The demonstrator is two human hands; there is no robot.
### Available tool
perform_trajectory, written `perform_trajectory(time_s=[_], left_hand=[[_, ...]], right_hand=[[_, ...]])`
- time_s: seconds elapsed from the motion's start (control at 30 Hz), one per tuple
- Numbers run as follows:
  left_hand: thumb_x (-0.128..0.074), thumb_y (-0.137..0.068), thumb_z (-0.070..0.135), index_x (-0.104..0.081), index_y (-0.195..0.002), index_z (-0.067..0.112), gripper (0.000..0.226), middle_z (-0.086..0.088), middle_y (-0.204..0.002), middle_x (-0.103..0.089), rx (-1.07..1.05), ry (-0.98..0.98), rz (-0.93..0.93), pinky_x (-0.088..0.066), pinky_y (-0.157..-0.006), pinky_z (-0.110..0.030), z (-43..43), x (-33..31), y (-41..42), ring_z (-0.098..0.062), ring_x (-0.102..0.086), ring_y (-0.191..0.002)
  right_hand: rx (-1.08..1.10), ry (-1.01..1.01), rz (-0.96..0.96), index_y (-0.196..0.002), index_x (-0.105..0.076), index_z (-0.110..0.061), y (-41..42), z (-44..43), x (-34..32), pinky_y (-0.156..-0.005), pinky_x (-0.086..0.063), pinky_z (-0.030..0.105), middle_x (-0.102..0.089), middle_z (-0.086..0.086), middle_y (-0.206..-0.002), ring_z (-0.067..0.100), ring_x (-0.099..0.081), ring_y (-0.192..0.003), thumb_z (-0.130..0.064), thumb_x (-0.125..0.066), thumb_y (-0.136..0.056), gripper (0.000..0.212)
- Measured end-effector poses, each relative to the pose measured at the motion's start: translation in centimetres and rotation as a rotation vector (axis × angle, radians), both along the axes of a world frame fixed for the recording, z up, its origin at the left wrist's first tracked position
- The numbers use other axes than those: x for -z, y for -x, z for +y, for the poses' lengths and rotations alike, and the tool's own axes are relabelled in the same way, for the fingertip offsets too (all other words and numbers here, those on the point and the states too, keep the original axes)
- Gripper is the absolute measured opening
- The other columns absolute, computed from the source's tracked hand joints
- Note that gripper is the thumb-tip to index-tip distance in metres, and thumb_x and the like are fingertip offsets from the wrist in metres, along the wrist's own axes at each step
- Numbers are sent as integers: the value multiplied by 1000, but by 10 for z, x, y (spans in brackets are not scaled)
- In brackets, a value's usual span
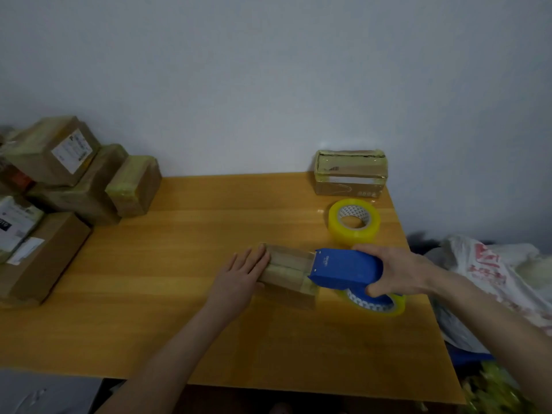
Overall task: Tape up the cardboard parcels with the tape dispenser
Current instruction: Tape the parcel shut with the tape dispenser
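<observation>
- Cardboard parcel (286,271) lies on the wooden worktop (167,264), right of the middle, with its long side running left to right and shiny tape along its top.
- Left hand (243,271) is flat with straight fingers, the fingertips resting on the parcel's left end; its forearm reaches in from the near edge.
- Right hand (397,270) grips the blue tape dispenser (346,268) from the right, fingers over the top and thumb curled underneath.
- Dispenser's front edge meets the parcel's right end, and its yellowish roll of tape (378,304) shows under the hand.
- Spare tape roll (354,221) lies flat just behind the dispenser.
- One taped box (351,173) stands at the far right corner.
- More parcels are piled in a stack (74,177) at the left edge.
- White plastic bag (490,273) lies off the right side.
</observation>
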State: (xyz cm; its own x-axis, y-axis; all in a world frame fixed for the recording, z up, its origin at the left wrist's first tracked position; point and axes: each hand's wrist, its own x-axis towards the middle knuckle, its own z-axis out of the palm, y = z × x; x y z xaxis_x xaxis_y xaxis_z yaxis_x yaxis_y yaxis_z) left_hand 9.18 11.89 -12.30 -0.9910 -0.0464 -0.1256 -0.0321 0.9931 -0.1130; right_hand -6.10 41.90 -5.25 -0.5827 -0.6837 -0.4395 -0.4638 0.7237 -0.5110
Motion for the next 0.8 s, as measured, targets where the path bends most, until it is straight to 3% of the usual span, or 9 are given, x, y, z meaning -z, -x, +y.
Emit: perform_trajectory(time_s=[0.1, 0.2, 0.4, 0.6, 0.8], left_hand=[[-32, -102, 40, 13, -150, 17, 70, -2, -158, 18, -20, 58, -12, 3, -119, -40, 8, -5, 0, -23, 8, -147], [-40, -98, 43, 13, -150, 11, 81, -6, -156, 19, 38, 38, -36, 11, -116, -34, 22, -8, 6, -20, 18, -145], [-32, -101, 42, 27, -140, 16, 75, -1, -151, 30, 165, -3, -77, 15, -114, -30, 51, -1, 24, -13, 29, -136], [-31, -101, 41, 29, -139, 17, 75, 0, -148, 34, 158, 10, -100, 18, -112, -30, 49, 6, 24, -14, 31, -135], [-34, -101, 39, 28, -139, 19, 76, 4, -147, 34, 133, -3, -71, 17, -112, -29, 50, 6, 23, -12, 28, -136]], right_hand=[[4, -25, 63, -137, -34, -43, -5, 1, 11, -65, -48, 25, -53, -19, -96, 6, -55, -84, -35, -73, -68, 80], [-20, -44, 161, -137, -34, -41, -3, -6, 15, -56, -40, 21, -52, -19, -90, 7, -54, -79, -40, -71, -70, 78], [-41, -12, 218, -138, -33, -38, -8, -25, 20, -71, -46, 29, -60, -10, -114, 15, -58, -98, -63, -71, -69, 82], [15, 48, 154, -141, -23, -48, -17, -14, 30, -75, -52, 33, -57, -11, -112, 13, -55, -96, -45, -71, -73, 84], [57, 50, 83, -143, -24, -50, -11, 12, 25, -68, -46, 24, -55, -19, -106, 8, -55, -92, -42, -72, -72, 86]])
